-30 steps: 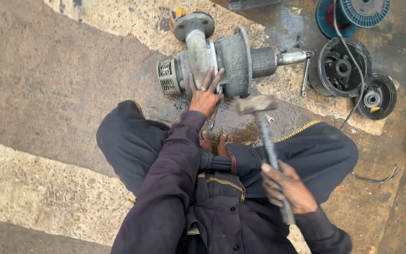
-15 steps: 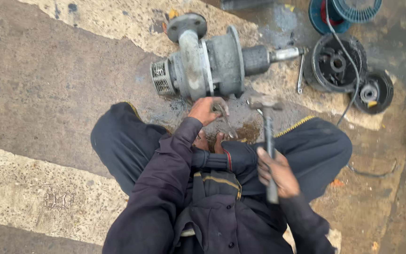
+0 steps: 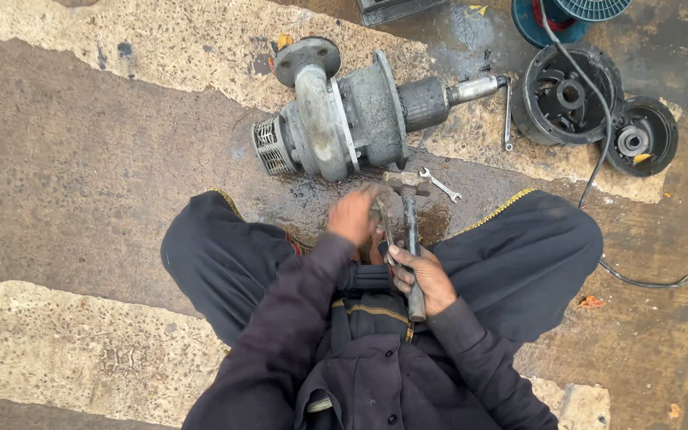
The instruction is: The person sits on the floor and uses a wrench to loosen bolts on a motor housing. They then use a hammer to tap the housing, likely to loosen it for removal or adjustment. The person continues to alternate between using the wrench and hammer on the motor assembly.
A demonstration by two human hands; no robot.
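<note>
I sit cross-legged on the wet ground facing a grey cast pump body (image 3: 336, 119) that lies on its side. My right hand (image 3: 422, 277) grips the handle of a hammer (image 3: 408, 185), whose head rests low on the ground just in front of my legs. My left hand (image 3: 353, 215) is blurred and sits beside the hammer head. It looks closed around a thin metal rod (image 3: 385, 231) that slants back toward my lap. Close to the right of the hammer head lies a small spanner (image 3: 441, 185).
A black motor housing (image 3: 568, 95) and a round end cover (image 3: 640, 137) lie at the upper right, with a black cable (image 3: 599, 159) running past them. A second spanner (image 3: 507, 119) lies by the pump shaft. A blue fan guard (image 3: 575, 12) is at the top edge.
My left hand left the pump body and came back toward my lap. The hammer swung down from its raised position, and my right hand moved in closer.
</note>
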